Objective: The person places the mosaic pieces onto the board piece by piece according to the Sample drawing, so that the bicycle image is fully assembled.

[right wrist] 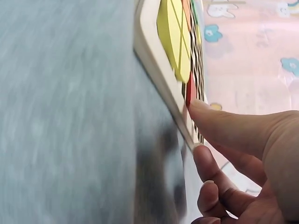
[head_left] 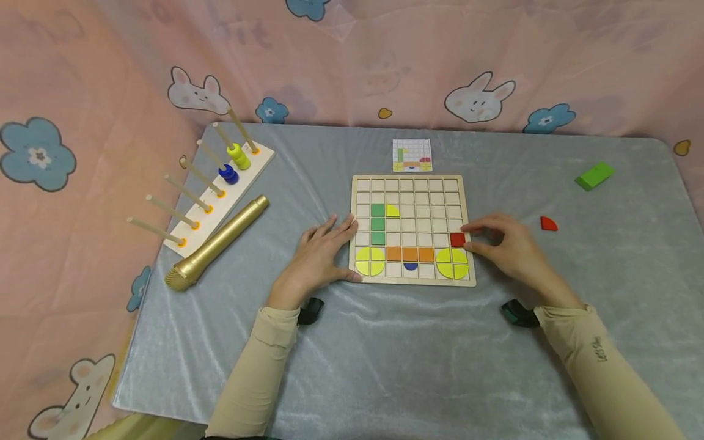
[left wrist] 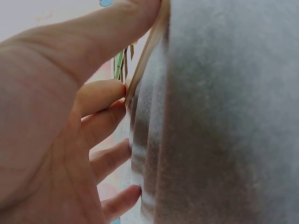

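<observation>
A wooden grid board lies on the table, holding flat coloured tiles: green squares, orange squares, yellow quarter-circles and a blue half-circle. My left hand rests at the board's left side, fingers spread on the edge and thumb by the near corner. At the right edge, my right hand has thumb and index finger at a red square tile. The right wrist view shows the thumb touching that red tile, with another fingertip by the board's edge.
A pattern card lies behind the board. Right of it are a red quarter-circle tile and a green block. To the left are a gold microphone and a peg stand with blue and yellow-green beads.
</observation>
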The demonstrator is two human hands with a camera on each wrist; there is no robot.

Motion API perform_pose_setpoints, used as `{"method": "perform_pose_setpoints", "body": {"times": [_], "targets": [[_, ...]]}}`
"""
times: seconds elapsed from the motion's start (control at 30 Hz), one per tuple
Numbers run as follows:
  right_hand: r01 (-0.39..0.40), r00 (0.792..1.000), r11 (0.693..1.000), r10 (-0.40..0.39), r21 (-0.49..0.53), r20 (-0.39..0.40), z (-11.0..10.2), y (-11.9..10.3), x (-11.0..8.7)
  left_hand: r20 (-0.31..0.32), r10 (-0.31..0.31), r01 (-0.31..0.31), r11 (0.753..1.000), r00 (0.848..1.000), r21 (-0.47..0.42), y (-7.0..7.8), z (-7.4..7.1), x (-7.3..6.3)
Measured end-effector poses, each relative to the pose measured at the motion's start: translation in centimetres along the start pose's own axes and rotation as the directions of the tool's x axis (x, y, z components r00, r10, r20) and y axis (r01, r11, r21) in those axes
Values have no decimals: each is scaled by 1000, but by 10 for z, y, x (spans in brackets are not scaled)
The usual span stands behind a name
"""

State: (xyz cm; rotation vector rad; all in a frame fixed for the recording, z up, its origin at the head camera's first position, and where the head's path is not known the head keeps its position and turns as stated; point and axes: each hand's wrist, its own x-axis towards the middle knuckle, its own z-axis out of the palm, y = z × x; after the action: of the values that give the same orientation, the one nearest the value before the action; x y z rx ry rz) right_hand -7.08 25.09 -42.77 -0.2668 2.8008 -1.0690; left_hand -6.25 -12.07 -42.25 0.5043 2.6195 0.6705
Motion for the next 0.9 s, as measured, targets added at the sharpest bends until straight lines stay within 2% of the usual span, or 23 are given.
{"method": "perform_pose_setpoints", "body": {"times": [0.33, 0.57, 0.9], "targets": [[-27, 985, 998, 16, -60, -173, -19, 24, -9, 0, -2, 2, 1000, 1000, -1, 1, 0, 0], [-143, 965, 989, 129, -48, -228, -37, 40, -10, 2, 0, 0, 1000, 1000, -3, 1, -1, -1], [-209, 939, 978, 204, 10, -278, -56, 58, -15, -6, 11, -11, 1000, 1000, 0, 0, -1, -1]]}}
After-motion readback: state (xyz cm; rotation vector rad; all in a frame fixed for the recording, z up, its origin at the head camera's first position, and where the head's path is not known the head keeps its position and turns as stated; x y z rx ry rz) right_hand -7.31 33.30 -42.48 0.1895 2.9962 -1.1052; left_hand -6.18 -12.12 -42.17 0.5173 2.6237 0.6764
